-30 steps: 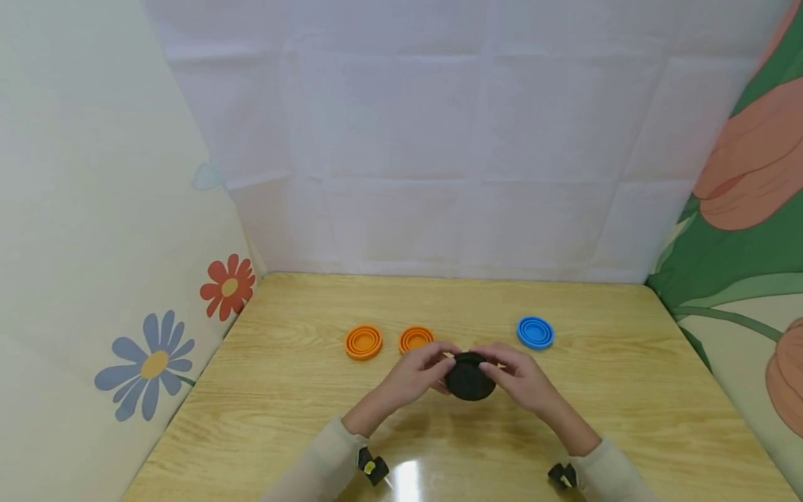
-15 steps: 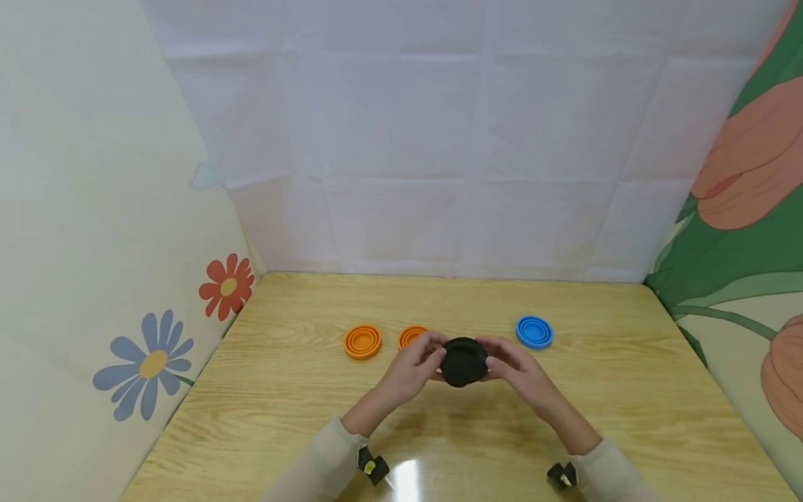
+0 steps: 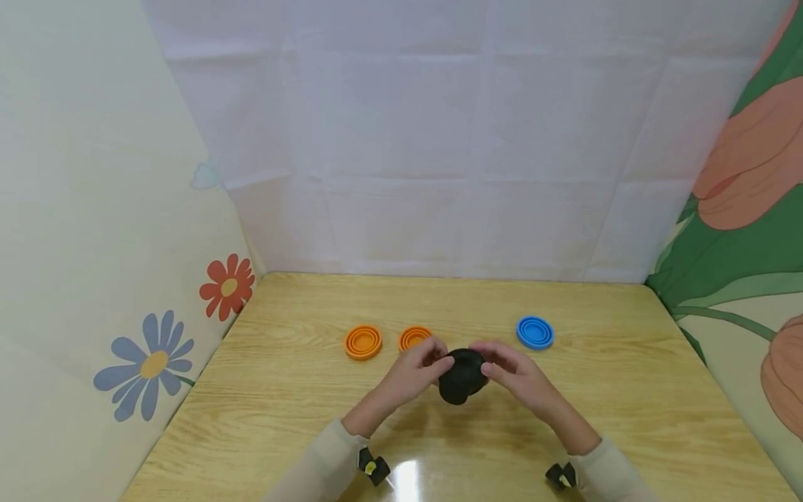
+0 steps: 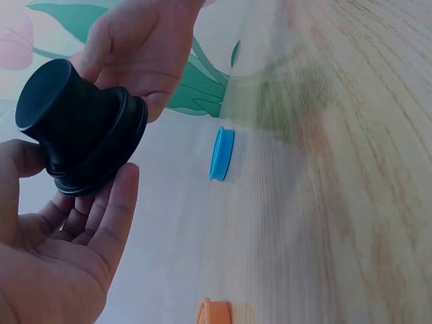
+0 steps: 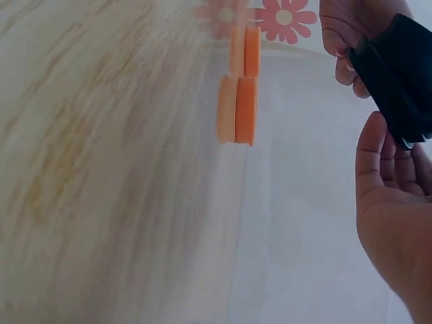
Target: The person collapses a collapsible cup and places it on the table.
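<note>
A black collapsible cup [image 3: 461, 378], partly drawn out, is held up over the table between both hands. Its narrow round base [image 4: 46, 94] sticks out past stepped, ring-like walls in the left wrist view. My left hand [image 3: 410, 368] grips its left side, thumb on the near face and fingers around the rim. On the opposite side my right hand [image 3: 522, 376] pinches it between thumb and fingers. Just behind the left hand lies a flattened orange collapsible cup [image 3: 414, 337], partly covered by that hand.
Another flattened orange cup [image 3: 363, 342] rests farther left on the wooden table [image 3: 282, 390]. Behind the right hand is a flattened blue cup [image 3: 535, 332]. A white cloth [image 3: 408, 139] hangs along the back edge, with flower-printed cloths at both sides.
The hands lifted the black cup slightly, then lowered and turned it. It showed a flat round face before; now its base juts out toward the lower left.
</note>
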